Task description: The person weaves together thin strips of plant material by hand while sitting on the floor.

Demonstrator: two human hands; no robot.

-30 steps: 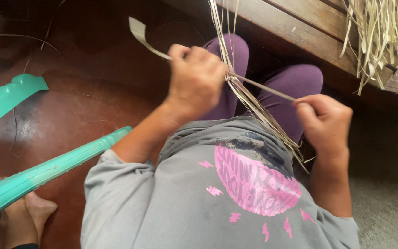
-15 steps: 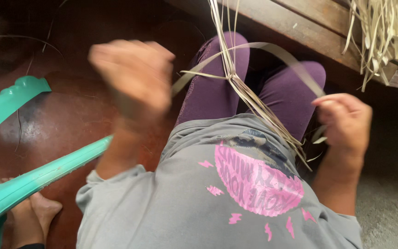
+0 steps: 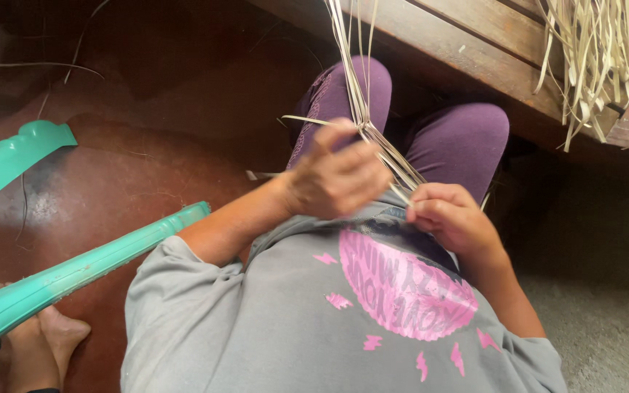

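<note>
Reddish-brown floor, wooden bench [image 3: 475, 36] at the frame's top.

One braided straw strand [image 3: 373, 138] is pinched by two hands, left hand [image 3: 340, 178] and right hand [image 3: 449, 215]; one loose straw bundle [image 3: 591, 58] is seen upper right.

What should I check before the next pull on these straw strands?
1. Left hand on the strands: ok, fingers closed around them near the crossing point.
2. Right hand pinching the lower strand ends: ok.
3. Strands taut upward: ok, they run straight past the top edge.
4. Upper anchor: cannot tell, out of view.
5. Spare straw bundle on the wooden bench: ok, apart from the hands.
</note>
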